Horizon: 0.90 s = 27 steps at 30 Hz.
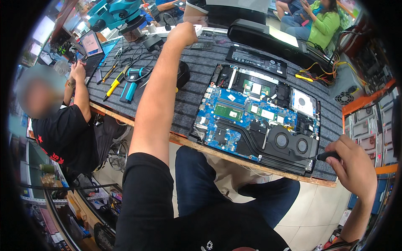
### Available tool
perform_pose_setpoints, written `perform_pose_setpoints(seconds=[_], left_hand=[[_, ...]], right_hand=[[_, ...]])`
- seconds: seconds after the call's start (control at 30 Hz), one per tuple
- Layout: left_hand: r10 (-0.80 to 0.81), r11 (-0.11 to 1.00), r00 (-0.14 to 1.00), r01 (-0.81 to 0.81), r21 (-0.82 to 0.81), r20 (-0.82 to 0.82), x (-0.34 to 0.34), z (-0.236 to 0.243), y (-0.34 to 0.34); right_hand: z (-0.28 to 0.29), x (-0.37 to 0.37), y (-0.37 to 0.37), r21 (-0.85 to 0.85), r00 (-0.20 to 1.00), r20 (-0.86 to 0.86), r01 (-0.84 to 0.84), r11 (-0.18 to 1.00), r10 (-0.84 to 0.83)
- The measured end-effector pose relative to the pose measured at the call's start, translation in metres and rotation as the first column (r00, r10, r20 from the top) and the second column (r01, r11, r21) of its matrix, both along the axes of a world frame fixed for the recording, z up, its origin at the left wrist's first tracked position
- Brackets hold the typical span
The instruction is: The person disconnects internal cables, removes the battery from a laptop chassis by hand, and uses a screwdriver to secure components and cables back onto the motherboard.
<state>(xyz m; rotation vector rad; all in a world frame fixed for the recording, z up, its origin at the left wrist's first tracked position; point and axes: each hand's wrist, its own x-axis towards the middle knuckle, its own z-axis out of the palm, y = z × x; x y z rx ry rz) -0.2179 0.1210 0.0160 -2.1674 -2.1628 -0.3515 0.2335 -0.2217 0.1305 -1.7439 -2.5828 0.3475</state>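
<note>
An opened laptop (234, 138) lies bottom side up on the ridged mat, with blue circuit board, cooling fans and drive exposed. My right hand (347, 163) grips a black tool (324, 156), apparently a screwdriver, at the laptop's lower right corner. My left hand (182, 34) reaches to the bench's back edge, fingers curled down by a white object (198, 30); what they hold, if anything, is hidden. A detached black battery (256, 61) lies behind the laptop, near a yellow-handled tool (304, 78).
Cables, a yellow screwdriver (113, 88) and a teal device (130, 85) lie left on the bench (205, 58). A co-worker (63, 125) sits left at a small laptop (90, 44). A long black bar (259, 33) runs along the back. People sit beyond. A metal fan unit (343, 96) stands right.
</note>
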Motion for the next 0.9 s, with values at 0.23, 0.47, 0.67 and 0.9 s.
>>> perform_pose_setpoints(seconds=[0.23, 0.47, 0.67, 0.9], left_hand=[[-0.164, 0.956, 0.965, 0.103, -0.274, -0.207, 0.014, -0.004, -0.020], [-0.115, 0.988, 0.993, 0.111, -0.105, -0.036, -0.009, 0.000, -0.001], [-0.182, 0.982, 0.954, 0.162, -0.101, -0.238, 0.000, -0.008, 0.004], [-0.117, 0.989, 0.953, 0.087, -0.117, -0.279, 0.000, -0.018, 0.017]], right_hand=[[0.001, 0.004, -0.001, 0.034, 0.999, 0.013, -0.052, 0.998, 0.052], [-0.008, 0.014, -0.002, 0.074, 0.992, 0.126, -0.031, 0.997, 0.021], [0.002, 0.002, -0.006, 0.032, 0.993, -0.006, -0.115, 0.993, 0.115], [0.001, 0.005, -0.005, -0.018, 0.993, 0.002, -0.118, 0.993, 0.118]])
